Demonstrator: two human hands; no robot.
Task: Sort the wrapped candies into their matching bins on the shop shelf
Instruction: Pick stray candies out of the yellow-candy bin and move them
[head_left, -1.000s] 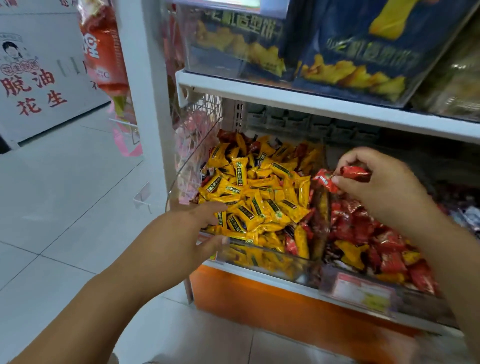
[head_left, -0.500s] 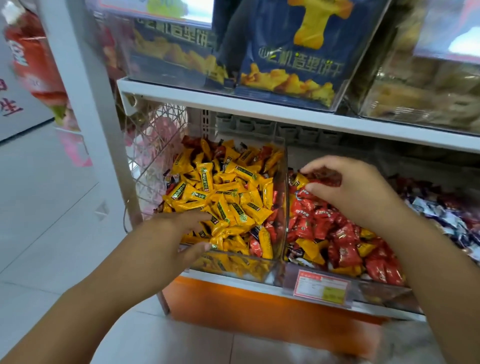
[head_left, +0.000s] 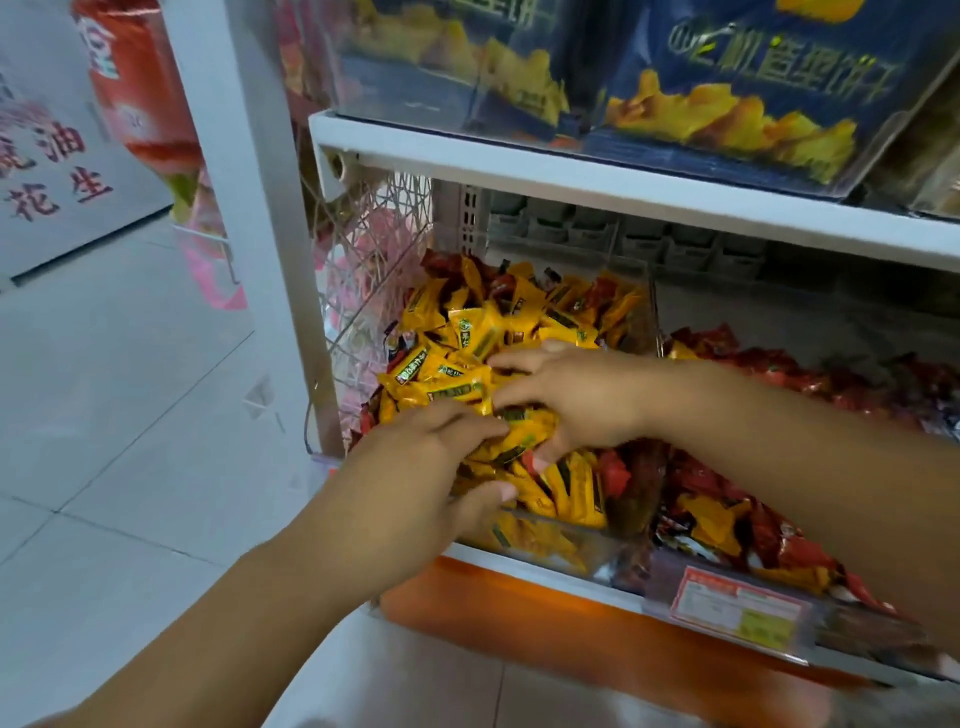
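Note:
The left clear bin (head_left: 545, 540) on the lower shelf holds a heap of yellow wrapped candies (head_left: 467, 374), with a few red ones (head_left: 613, 473) mixed in near its right side. The bin to its right holds red wrapped candies (head_left: 779, 374) with some stray yellow ones (head_left: 711, 519). My left hand (head_left: 415, 478) reaches over the left bin's front rim, fingers on the yellow pile and thumb at the rim. My right hand (head_left: 587, 400) lies across the same pile with fingers spread to the left and thumb pointing down. Candies under both palms are hidden.
Blue snack packs (head_left: 753, 104) fill the shelf above. A white upright post (head_left: 244, 208) and a wire mesh side panel (head_left: 374, 249) bound the bin on the left. A price label (head_left: 737, 608) hangs on the right bin's front. Tiled floor (head_left: 130, 415) lies to the left.
My right hand moved left from the red bin, across the divider, onto the yellow pile; the red candy it held is no longer seen. My left hand reached further into the yellow bin.

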